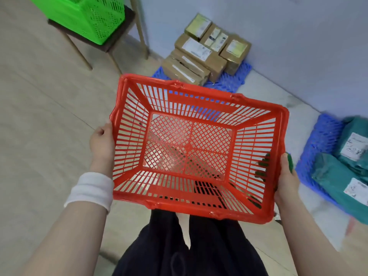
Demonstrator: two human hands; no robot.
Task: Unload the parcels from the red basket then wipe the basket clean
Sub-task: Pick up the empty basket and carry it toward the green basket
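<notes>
An empty red basket (127,148) with slotted walls hangs in the air in front of me, held level between both hands. My left hand (101,144) grips its left rim, with a white wristband on that wrist. My right hand (286,180) grips the right rim and also holds a dark green cloth (289,163) against the basket's outer wall. Several brown cardboard parcels (201,54) lie stacked on a blue mat (237,78) by the wall. Green bagged parcels (338,176) with white labels lie on a second blue mat (316,148) at the right.
A green basket (87,16) stands on a dark stool (111,42) with wooden legs at the upper left. A pale wall runs behind the parcels. Wood-look floor spreads to the left. My dark trousers show below the basket.
</notes>
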